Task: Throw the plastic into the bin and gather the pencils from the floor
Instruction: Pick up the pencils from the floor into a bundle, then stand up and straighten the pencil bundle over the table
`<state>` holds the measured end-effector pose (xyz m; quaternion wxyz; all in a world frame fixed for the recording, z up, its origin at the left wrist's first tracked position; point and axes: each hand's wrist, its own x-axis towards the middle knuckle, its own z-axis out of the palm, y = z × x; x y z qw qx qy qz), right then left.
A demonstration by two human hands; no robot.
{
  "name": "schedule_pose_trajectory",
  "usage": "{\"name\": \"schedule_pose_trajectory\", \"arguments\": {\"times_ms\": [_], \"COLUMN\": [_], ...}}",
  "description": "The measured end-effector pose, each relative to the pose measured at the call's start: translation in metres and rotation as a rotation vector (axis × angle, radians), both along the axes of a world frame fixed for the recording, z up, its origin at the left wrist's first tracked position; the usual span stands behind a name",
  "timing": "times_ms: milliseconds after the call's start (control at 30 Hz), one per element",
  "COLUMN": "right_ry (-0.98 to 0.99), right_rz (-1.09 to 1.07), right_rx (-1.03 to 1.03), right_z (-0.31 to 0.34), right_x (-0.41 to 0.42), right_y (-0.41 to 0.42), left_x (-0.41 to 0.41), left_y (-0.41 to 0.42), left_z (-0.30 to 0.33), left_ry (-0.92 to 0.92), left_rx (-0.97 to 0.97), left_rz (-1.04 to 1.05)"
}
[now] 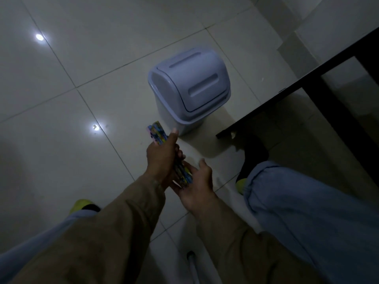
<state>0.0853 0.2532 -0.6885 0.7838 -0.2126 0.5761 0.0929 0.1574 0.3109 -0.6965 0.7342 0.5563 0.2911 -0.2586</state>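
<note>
Your left hand (162,158) grips the pencils (156,134) as one bundle above the floor (82,160), just short of the closed bin (189,87). Your right hand (198,184), fingers spread loosely, cups the bundle's lower end, likely to level the tips.

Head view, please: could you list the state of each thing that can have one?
Bin: upright on the floor, swing lid shut.
Pencils: bundled, off the floor, held.
Left hand: closed around the pencils.
Right hand: open, cupped under the bundle's lower end.
</note>
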Motion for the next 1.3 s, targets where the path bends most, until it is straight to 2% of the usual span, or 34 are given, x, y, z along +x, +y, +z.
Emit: {"name": "schedule_pose_trajectory", "arguments": {"times_ms": [100,167,200,267,333,367,433,500,567,600,633,700,767,800,867,900,967,1000,1133,1300], "right_ry": [-0.022,0.014,0.048,0.032,-0.131,-0.244,-0.438,-0.505,-0.502,-0.506,-0.502,-0.452,-0.275,-0.144,0.082,0.109,-0.004,-0.094,-0.41,-0.576], "right_rz": [0.137,0.337,0.427,0.517,0.586,0.686,1.012,1.368,1.613,1.633,1.558,1.188,0.755,0.616,0.518,0.506,0.425,0.385,0.399,0.433], "right_rx": [-0.017,-0.114,-0.225,-0.574,-0.977,-1.165,-1.416,-1.486,-1.463,-1.394,-1.278,-1.075,-0.969,-0.894,-0.545,-0.302,0.07,0.138,0.057,-0.147], "right_z": [0.001,0.002,0.005,0.012,0.025,0.029,0.038,0.044,0.047,0.049,0.05,0.054,0.057,0.057,0.06,0.065,0.08,0.09,0.153,0.25], "right_x": [0.004,0.002,0.003,0.009,0.022,0.03,0.047,0.057,0.055,0.053,0.05,0.044,0.034,0.024,-0.002,-0.016,-0.037,-0.043,-0.05,-0.056], "right_y": [-0.001,-0.001,0.0,-0.001,-0.007,-0.012,-0.017,-0.015,-0.01,-0.008,-0.007,-0.005,-0.002,0.0,-0.001,0.0,0.002,0.003,0.002,-0.004], "left_x": [0.005,0.005,0.004,0.0,-0.007,-0.01,-0.019,-0.027,-0.034,-0.037,-0.039,-0.036,-0.027,-0.022,-0.011,-0.007,-0.003,-0.004,-0.012,-0.019], "left_y": [0.001,0.003,0.004,0.006,0.01,0.012,0.014,0.014,0.017,0.019,0.021,0.027,0.027,0.025,0.024,0.024,0.026,0.027,0.027,0.033], "left_z": [0.005,0.008,0.009,0.011,0.012,0.012,0.016,0.021,0.023,0.022,0.023,0.03,0.042,0.051,0.068,0.078,0.099,0.111,0.168,0.266], "left_ry": [-0.006,-0.002,-0.001,-0.017,-0.083,-0.13,-0.246,-0.331,-0.357,-0.355,-0.334,-0.234,-0.121,-0.099,-0.086,-0.093,-0.127,-0.146,-0.164,-0.288], "left_rx": [0.033,0.042,0.055,0.15,0.278,0.316,0.355,0.355,0.389,0.425,0.439,0.397,0.267,0.203,0.067,0.001,-0.109,-0.147,-0.333,-0.604], "left_rz": [-0.055,-0.097,-0.117,-0.194,-0.334,-0.404,-0.521,-0.566,-0.594,-0.621,-0.647,-0.56,-0.374,-0.307,-0.225,-0.212,-0.22,-0.228,-0.17,-0.224]}}
